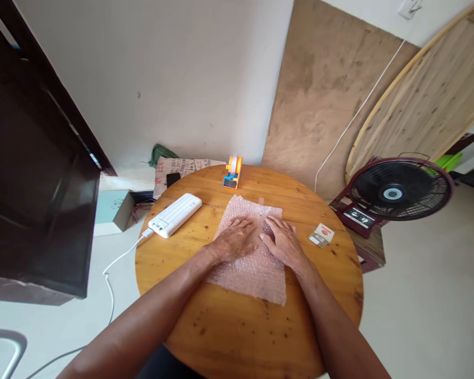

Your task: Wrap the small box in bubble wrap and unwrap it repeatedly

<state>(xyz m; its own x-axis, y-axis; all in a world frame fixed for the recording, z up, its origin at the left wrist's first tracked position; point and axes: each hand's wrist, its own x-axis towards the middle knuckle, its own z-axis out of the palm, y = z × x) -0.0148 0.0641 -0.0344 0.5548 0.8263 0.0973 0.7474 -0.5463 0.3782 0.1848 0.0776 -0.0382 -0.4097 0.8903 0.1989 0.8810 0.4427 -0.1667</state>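
Note:
A sheet or flat pouch of pinkish bubble wrap (pixel 248 273) lies on the round wooden table in front of me. My left hand (pixel 239 239) rests flat on its upper middle part, fingers stretched out towards the right. On its right side lies my right hand (pixel 284 241), palm down, with the fingers reaching forward and the thumb apart. Neither hand holds anything. Whether something lies inside or under the bubble wrap, I cannot tell. A small piece of clear tape seems to stick out at its far edge.
On the wooden table (pixel 221 326) stand an orange and blue tape dispenser (pixel 233 172) at the back, a white power bank (pixel 175 215) with a cable at left, and small cards (pixel 321 235) at right. A fan (pixel 393 193) stands beyond the right edge. A dark cabinet (pixel 35 158) is at left.

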